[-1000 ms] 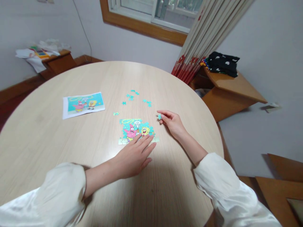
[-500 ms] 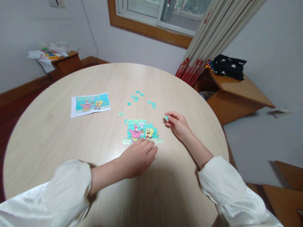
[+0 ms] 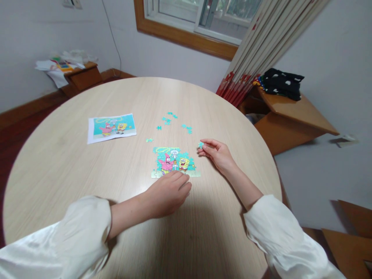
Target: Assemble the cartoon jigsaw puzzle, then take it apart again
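Observation:
A partly joined jigsaw puzzle (image 3: 170,162) lies on the table, with a pink starfish, a yellow sponge and a pale figure against turquoise. Its upper right side is ragged. Over its lower edge rests my left hand (image 3: 170,192), fingers curled together; the fingertips are hidden, so anything in them cannot be seen. To the right of the puzzle, my right hand (image 3: 217,155) pinches a small turquoise puzzle piece (image 3: 200,145) between thumb and fingers, just off the table. Several loose turquoise pieces (image 3: 166,121) are scattered beyond the puzzle.
A printed picture (image 3: 112,128) of the same scene lies to the left on the round wooden table (image 3: 72,166). Behind are a window (image 3: 192,15) and a curtain (image 3: 261,38). Dark cloth (image 3: 283,83) sits on a wooden stand at right; papers (image 3: 55,69) lie at far left.
My right hand has shifted slightly left towards the puzzle, and the piece in its fingers shows more. My left hand stays almost in place at the puzzle's lower edge.

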`<state>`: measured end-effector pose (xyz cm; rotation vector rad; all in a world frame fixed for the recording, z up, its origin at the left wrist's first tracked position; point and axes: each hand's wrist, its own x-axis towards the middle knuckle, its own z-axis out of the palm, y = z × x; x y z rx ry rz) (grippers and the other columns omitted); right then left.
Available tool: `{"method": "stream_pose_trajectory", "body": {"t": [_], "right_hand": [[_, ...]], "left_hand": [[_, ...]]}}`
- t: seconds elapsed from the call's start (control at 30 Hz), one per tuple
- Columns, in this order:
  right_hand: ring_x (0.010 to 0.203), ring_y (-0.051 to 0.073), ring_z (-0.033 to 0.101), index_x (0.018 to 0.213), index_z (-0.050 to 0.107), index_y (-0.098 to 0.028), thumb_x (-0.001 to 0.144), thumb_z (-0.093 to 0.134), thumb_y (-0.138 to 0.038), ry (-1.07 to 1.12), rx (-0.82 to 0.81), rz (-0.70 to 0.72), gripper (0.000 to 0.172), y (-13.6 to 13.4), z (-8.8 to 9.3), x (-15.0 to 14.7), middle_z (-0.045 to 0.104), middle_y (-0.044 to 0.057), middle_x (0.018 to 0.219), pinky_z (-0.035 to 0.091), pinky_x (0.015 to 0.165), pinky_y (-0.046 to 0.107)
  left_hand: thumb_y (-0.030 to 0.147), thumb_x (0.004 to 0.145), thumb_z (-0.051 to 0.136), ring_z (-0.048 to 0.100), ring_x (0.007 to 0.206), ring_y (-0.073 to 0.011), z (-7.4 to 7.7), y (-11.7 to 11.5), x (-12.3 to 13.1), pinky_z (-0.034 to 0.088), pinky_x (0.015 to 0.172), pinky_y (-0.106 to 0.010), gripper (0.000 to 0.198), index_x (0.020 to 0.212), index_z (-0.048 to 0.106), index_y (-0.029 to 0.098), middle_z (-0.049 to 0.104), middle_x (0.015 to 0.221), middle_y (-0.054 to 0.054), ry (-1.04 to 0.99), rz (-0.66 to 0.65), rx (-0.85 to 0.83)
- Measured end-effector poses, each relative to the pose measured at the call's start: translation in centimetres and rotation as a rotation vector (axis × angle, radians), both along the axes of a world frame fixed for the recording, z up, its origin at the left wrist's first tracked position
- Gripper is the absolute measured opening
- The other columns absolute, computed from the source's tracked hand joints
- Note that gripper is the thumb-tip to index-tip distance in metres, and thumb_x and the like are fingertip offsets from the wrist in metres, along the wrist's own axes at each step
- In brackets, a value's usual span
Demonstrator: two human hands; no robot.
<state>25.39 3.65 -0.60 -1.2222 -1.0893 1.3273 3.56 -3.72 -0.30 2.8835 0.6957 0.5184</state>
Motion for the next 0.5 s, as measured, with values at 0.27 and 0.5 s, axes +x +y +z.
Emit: {"method": "stream_pose_trajectory", "body": {"t": [0.27, 0.5], "right_hand": [[0.06, 0.012, 0.062, 0.088, 0.069, -0.016, 0.055, 0.083, -0.048, -0.046, 0.023, 0.031, 0.047, -0.13, 0.01, -0.16, 0.068, 0.002, 0.07, 0.055, 0.065, 0.032], [0.064, 0.013, 0.062, 0.092, 0.069, -0.017, 0.062, 0.079, -0.042, -0.075, 0.037, 0.069, 0.04, -0.29, 0.1, -0.06, 0.067, 0.002, 0.071, 0.053, 0.067, 0.033]], "left_hand": [[0.015, 0.093, 0.036, 0.055, 0.094, -0.0239, 0.15, 0.17, -0.1, 0.048, 0.081, -0.039, 0.022, 0.091, 0.057, 0.012, 0.06, 0.108, -0.015, 0.018, -0.005, 0.038], [0.014, 0.091, 0.039, 0.055, 0.095, -0.0248, 0.14, 0.16, -0.06, 0.048, 0.081, -0.039, 0.02, 0.089, 0.058, 0.011, 0.06, 0.107, -0.016, 0.038, -0.004, 0.056]]}}
